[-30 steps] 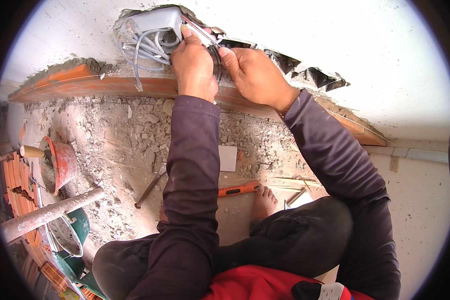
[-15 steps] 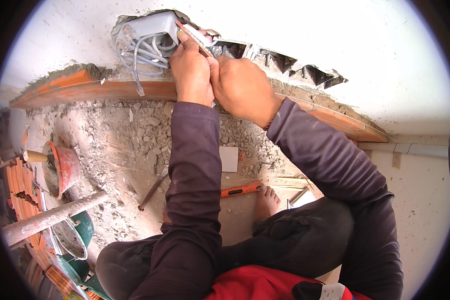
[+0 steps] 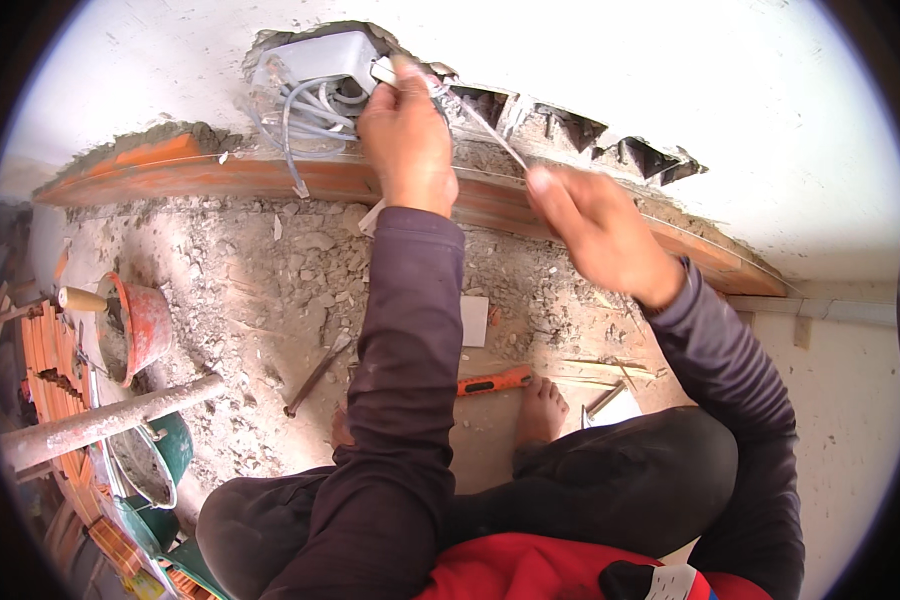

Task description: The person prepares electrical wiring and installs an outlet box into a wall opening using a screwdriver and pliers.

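Observation:
In the broken wall groove, a grey plastic box [image 3: 332,56] sits with several loops of grey cable [image 3: 315,108] hanging from its left side. My left hand [image 3: 408,150] is beside the box's right end, its fingers closed round a small whitish piece [image 3: 384,71] that I cannot make out fully. From there a thin pale strip [image 3: 490,130] stretches down to my right hand [image 3: 605,225]. The right thumb and fingers pinch its end, away from the wall.
Orange bricks [image 3: 300,181] line the wall's foot below a taut string. On the rubble-strewn floor lie a rusty metal rod [image 3: 315,377], a white square tile [image 3: 474,320] and an orange-handled tool [image 3: 493,381]. An orange bucket [image 3: 145,325], a thick pole [image 3: 120,418] and a green bucket [image 3: 175,445] stand left.
My right hand has moved right and down, away from my left hand, drawing the pale strip taut between them. An orange-edged piece seen earlier at the left fingers no longer shows.

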Action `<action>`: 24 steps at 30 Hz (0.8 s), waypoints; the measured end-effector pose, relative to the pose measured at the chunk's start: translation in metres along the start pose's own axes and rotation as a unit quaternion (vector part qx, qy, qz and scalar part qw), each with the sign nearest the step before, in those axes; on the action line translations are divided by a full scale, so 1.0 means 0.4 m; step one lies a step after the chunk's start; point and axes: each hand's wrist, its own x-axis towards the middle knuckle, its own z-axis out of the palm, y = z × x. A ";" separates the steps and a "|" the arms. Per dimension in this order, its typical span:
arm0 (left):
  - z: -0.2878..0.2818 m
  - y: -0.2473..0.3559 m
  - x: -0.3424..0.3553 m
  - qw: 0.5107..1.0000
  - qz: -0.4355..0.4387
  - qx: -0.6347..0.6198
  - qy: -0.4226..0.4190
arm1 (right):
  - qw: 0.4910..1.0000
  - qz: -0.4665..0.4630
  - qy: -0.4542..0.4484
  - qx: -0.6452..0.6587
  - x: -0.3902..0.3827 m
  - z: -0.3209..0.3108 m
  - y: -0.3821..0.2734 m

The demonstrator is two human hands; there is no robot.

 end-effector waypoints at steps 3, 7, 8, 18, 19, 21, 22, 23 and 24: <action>0.009 -0.003 -0.011 0.998 0.017 0.047 0.026 | 0.993 0.049 -0.080 0.066 -0.113 0.018 0.086; 0.003 0.018 -0.025 0.996 0.003 0.084 0.012 | 0.984 0.153 -0.085 -0.018 -0.270 0.083 0.232; -0.003 0.019 -0.024 0.995 0.003 0.095 0.010 | 0.983 0.146 -0.096 -0.059 -0.301 0.100 0.262; -0.061 0.110 -0.114 0.965 0.045 0.254 -0.054 | 0.964 0.139 -0.087 -0.207 -0.430 0.179 0.386; -0.076 0.133 -0.129 0.953 0.038 0.298 -0.048 | 0.974 0.123 -0.070 -0.180 -0.407 0.171 0.368; -0.113 0.168 -0.131 0.916 0.124 0.371 -0.091 | 0.984 0.101 -0.068 -0.131 -0.349 0.153 0.328; -0.130 0.176 -0.127 0.907 0.174 0.359 -0.134 | 0.986 0.094 -0.086 -0.111 -0.314 0.144 0.306; -0.152 0.187 -0.129 0.895 0.221 0.346 -0.172 | 0.986 0.086 -0.110 -0.092 -0.279 0.134 0.285; -0.140 0.225 -0.131 0.838 0.243 0.414 -0.258 | 0.990 0.067 -0.098 -0.071 -0.253 0.115 0.271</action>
